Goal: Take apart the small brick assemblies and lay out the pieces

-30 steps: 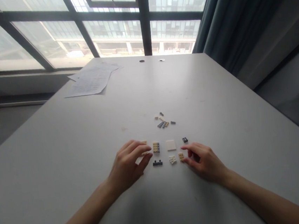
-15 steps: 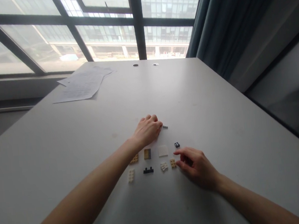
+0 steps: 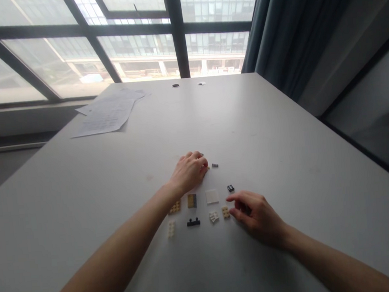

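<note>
Two hands on my feed: the left hand (image 3: 189,172) curls beside a mostly hidden yellow piece (image 3: 208,167), whether gripping I can't tell; the right hand (image 3: 259,214) has thumb and forefinger apart beside the tan studded plate (image 3: 225,212) on the table (image 3: 285,155). With the left fingertips screened, a blind pinch could knock the small gray piece (image 3: 214,165) nearby.

From head height on the near side, one camera faces forward and down across the white table (image 3: 284,146), past the left hand (image 3: 189,170) and right hand (image 3: 256,213), toward the far window (image 3: 141,54).
</note>
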`<move>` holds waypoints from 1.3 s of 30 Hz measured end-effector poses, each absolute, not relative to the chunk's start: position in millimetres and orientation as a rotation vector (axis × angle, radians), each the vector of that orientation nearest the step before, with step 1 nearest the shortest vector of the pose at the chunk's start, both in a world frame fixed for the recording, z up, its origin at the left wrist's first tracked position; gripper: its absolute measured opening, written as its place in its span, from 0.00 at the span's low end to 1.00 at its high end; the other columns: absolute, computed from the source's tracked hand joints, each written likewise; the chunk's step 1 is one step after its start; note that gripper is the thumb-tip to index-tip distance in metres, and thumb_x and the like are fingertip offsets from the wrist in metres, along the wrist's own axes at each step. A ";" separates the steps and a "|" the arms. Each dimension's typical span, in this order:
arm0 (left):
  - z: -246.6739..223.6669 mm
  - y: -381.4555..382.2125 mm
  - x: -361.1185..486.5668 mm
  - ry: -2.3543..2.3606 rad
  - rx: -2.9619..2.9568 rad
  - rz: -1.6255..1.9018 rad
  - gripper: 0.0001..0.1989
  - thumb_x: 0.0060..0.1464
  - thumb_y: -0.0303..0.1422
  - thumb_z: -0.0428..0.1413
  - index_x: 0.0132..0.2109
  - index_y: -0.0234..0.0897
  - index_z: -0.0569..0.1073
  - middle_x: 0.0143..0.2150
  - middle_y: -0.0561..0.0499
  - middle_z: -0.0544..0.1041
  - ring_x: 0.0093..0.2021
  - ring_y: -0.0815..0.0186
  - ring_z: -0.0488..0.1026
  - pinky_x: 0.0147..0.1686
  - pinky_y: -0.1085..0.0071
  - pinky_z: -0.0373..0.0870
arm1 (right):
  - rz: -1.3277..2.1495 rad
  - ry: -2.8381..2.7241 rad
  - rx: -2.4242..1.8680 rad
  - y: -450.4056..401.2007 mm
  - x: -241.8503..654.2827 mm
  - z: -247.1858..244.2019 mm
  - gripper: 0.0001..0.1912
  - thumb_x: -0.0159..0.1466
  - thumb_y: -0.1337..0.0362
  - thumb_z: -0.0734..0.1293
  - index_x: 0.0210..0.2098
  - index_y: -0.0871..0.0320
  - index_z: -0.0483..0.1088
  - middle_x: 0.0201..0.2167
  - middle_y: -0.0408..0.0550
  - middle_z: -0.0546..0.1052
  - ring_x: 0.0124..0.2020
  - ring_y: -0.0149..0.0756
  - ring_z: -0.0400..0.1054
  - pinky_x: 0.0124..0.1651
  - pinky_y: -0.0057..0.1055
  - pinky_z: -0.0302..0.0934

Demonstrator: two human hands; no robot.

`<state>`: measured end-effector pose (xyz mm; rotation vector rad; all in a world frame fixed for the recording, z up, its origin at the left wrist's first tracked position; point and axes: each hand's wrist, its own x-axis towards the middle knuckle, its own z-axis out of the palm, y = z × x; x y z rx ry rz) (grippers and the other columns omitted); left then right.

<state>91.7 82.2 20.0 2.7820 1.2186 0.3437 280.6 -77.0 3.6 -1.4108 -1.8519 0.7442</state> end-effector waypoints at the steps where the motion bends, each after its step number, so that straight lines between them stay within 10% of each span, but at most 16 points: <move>1: 19.1 82.2 92.4 1.219 2.776 0.361 0.08 0.59 0.33 0.53 0.37 0.39 0.76 0.46 0.46 0.75 0.46 0.55 0.69 0.45 0.59 0.66 | 0.742 -1.853 -1.412 -77.0 280.4 3.7 0.08 0.63 0.65 0.66 0.42 0.57 0.72 0.28 0.42 0.72 0.29 0.32 0.65 0.36 0.28 0.60; 39: 36.0 -33.6 65.0 0.889 2.270 1.063 0.02 0.57 0.28 0.58 0.35 0.38 0.74 0.29 0.54 0.77 0.28 0.71 0.72 0.32 0.75 0.66 | 1.252 -1.288 -1.187 -73.1 247.5 22.9 0.16 0.65 0.53 0.65 0.29 0.60 0.70 0.22 0.43 0.72 0.23 0.29 0.64 0.28 0.27 0.62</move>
